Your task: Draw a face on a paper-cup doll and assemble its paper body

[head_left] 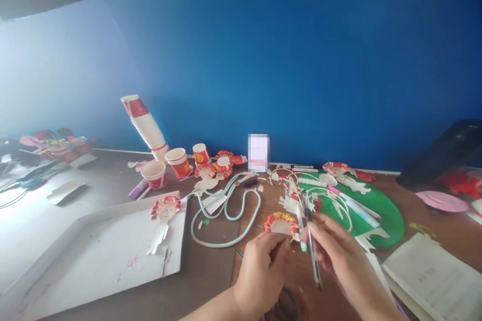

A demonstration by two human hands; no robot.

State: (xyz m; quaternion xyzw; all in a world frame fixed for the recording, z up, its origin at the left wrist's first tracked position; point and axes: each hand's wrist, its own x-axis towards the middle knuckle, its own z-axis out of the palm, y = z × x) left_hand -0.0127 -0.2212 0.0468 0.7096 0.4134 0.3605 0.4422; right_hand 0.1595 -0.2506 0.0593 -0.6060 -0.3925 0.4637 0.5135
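Note:
My right hand [337, 256] is closed around a slim pen [315, 261] with a dark tip, held slanting over the brown table. Just left of the pen is a white marker [303, 243] with a green end; whether my fingers touch it I cannot tell. My left hand [263, 266] is closed, thumb and fingers pinched at the lower edge of a paper-cup cutout [280, 222] with a red and yellow fringe round a pale centre. The fingers hide its lower part. Beneath the left wrist show dark loops, seemingly scissors handles [286, 306].
A pale cord [226, 245] loops across the table. At left lies a white box lid [94, 256] carrying a fringed cup figure [164, 210]. Paper cups [153, 173] and a leaning cup stack [146, 128] stand behind. To the right are a green sheet [391, 215], markers and a notebook [437, 271].

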